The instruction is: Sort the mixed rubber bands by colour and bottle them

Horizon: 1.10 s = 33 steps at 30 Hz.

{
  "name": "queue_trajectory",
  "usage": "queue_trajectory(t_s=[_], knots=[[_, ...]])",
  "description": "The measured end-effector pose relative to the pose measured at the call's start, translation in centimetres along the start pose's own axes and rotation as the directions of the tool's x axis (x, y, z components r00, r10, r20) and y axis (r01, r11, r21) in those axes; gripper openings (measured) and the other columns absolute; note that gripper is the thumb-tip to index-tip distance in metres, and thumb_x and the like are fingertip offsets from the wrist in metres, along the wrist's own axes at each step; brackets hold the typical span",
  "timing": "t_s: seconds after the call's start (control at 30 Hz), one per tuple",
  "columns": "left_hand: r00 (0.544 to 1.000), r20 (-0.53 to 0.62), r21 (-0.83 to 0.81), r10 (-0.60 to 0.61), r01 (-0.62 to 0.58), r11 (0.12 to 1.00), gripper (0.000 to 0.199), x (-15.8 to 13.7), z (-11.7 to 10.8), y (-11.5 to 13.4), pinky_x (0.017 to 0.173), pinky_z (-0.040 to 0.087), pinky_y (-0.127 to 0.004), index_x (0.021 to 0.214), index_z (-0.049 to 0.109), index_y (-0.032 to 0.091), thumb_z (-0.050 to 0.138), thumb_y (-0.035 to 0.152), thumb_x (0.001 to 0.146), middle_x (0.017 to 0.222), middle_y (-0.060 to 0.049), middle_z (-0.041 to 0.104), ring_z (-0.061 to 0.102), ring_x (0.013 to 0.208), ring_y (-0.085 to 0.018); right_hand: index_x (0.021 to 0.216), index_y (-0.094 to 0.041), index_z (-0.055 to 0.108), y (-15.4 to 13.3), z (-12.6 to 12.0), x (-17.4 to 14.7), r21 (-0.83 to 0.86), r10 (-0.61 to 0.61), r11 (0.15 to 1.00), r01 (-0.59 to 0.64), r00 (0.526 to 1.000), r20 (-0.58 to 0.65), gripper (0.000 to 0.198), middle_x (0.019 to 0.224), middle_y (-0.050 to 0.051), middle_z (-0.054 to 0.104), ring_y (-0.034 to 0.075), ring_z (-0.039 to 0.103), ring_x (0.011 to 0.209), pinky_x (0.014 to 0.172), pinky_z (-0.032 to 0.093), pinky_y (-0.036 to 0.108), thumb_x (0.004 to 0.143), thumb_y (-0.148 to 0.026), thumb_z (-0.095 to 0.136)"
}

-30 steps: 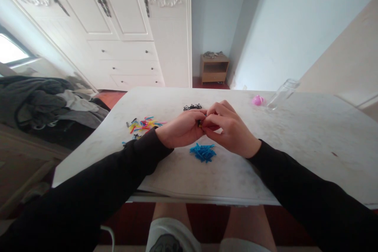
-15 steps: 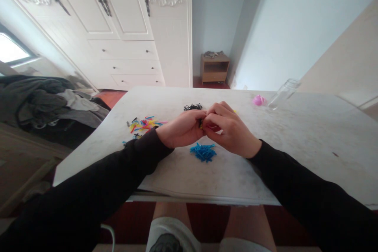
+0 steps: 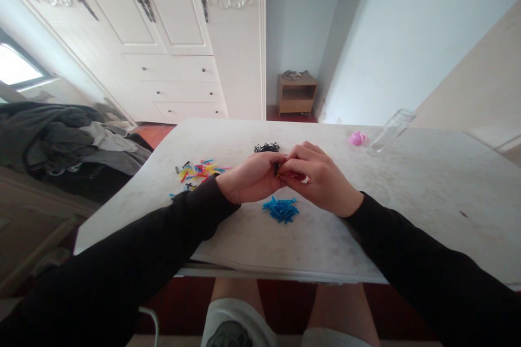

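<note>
Head: dark piece [image 3: 277,167], long axis unclear

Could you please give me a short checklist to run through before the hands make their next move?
1. Left hand and right hand together at the fingers: ok.
2. Grip on any small piece between them: cannot tell; the fingers hide too much.
3. Blue pile apart from the black pile: ok; blue is nearer the person, black farther off.
4. Mixed pile fully in view: cannot tell; the left sleeve may cover part.
5. Jar clear of both hands: ok; it stands off to the right.
</note>
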<state>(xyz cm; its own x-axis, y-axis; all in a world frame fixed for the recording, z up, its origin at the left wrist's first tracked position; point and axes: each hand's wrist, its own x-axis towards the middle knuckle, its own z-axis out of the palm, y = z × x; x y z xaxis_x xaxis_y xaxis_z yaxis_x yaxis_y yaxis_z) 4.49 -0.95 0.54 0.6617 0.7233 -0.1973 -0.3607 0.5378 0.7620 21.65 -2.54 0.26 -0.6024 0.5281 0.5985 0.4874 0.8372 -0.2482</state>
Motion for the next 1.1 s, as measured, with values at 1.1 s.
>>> queue_trajectory(t_s=[1.1], knots=[[0.993,-0.115,0.028,0.021,-0.018,0.999,0.022,-0.3,0.3,0.7,0.085,0.058,-0.015,0.088,0.073,0.005,0.054,-0.001,0.098,0.09,-0.011,0.077,0.076,0.085,-0.01,0.083,-0.021,0.068,1.2,-0.2,0.3,0.594,0.585,0.705,-0.386,0.791,-0.18,0.018,0.075,0.001,0.069,0.016,0.065,0.069,0.063,0.055,0.031,0.083,-0.035,0.08]])
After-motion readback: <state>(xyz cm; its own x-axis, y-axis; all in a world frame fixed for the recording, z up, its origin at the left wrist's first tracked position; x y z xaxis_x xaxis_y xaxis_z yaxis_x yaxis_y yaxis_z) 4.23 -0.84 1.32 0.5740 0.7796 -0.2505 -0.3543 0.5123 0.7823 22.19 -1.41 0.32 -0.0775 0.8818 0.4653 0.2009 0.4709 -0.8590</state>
